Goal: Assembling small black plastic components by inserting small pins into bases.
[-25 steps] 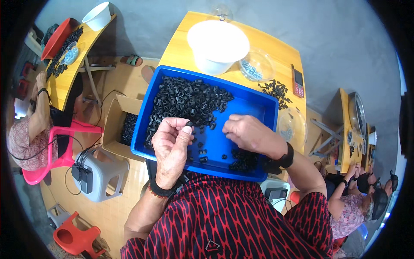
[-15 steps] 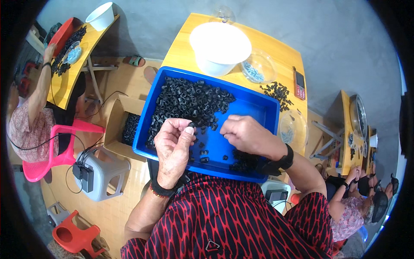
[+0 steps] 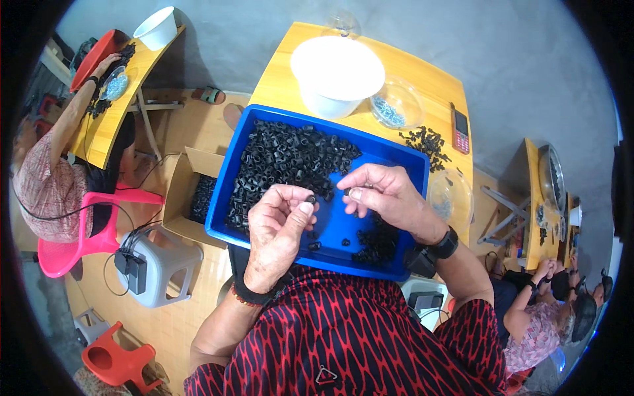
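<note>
Both my hands hover over a blue plastic tub. A large heap of small black ring-like plastic parts fills its left and far side. A smaller pile of black parts lies at its near right, and a few stray pieces sit between. My left hand pinches one black plastic part between thumb and forefinger. Facing it, my right hand has its thumb and forefinger closed on a small dark piece, mostly covered by the fingertips. The two hands are apart.
Behind the tub on the yellow table stand a white bucket, a clear bowl of screws, loose black pieces and a red phone. A cardboard box sits to the left. Other people work at tables on both sides.
My right hand has turned over and opened toward my left, now showing a small dark piece at its fingertips. My left hand has shifted slightly right, still pinching its black part.
</note>
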Demonstrator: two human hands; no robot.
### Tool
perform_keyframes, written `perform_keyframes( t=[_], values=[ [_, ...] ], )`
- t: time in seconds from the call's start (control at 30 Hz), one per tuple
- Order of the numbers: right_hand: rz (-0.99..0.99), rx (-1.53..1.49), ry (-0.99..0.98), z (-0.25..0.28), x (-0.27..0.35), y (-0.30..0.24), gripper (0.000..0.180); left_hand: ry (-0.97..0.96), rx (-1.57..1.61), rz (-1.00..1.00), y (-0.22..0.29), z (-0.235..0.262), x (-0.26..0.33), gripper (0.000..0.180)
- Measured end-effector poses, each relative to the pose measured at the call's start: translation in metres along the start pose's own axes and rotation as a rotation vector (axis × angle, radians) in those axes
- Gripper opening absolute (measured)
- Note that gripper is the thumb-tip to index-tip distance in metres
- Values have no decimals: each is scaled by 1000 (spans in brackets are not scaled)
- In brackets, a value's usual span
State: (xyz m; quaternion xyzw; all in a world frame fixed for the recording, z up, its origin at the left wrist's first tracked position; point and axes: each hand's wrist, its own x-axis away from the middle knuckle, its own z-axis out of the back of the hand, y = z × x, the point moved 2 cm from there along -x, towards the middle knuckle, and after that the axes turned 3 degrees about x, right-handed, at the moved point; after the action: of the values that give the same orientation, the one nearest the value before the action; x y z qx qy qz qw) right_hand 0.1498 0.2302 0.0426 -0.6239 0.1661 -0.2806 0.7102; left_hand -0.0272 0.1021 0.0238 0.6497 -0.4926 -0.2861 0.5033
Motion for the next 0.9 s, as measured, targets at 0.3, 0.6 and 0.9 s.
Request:
perform_keyframes(
  t=[0.3,0.6,0.9],
  values=[
    [14,-180,44,-16,-3,5,15,-73,52,89,-8,-1,2,17],
    [104,-195,93,-32,-8,4,14,-66,53,89,-11,0,0,15],
    [260,-8,146,-33,-12,7,14,-57,149,121,-14,2,-2,15]
  ],
)
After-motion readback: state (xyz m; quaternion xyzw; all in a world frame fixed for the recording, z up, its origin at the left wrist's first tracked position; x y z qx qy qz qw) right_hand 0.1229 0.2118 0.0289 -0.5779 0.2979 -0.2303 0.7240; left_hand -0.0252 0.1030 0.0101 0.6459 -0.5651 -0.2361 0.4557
